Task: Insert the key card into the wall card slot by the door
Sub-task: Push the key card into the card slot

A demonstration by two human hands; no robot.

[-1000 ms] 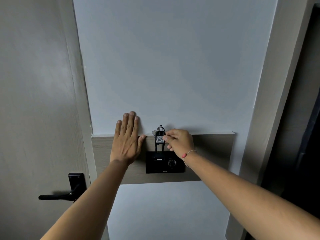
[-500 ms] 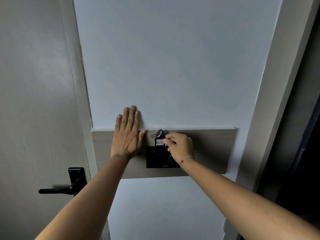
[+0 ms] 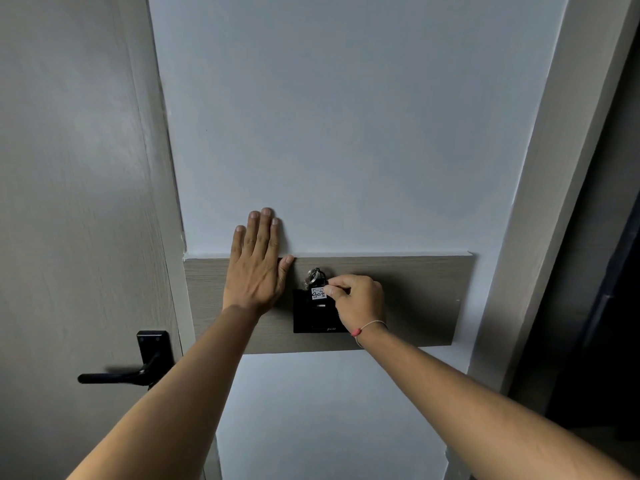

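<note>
A black wall card slot (image 3: 311, 315) is mounted on a wood-look panel (image 3: 422, 299). The black key card (image 3: 318, 293) with a white label and a metal key ring (image 3: 314, 274) on top stands in the slot, only its upper part showing. My right hand (image 3: 356, 301) pinches the card's top right edge with thumb and forefinger and covers the slot's right half. My left hand (image 3: 256, 265) lies flat with fingers spread on the panel and wall just left of the slot, holding nothing.
A grey door (image 3: 76, 220) with a black lever handle (image 3: 128, 375) is at the left. The white wall (image 3: 346, 133) rises above the panel. A pale door frame (image 3: 540, 202) and a dark opening (image 3: 609, 306) are at the right.
My right hand has pushed the key card downward, so it stands lower in the slot than before. The left hand stays pressed on the wall.
</note>
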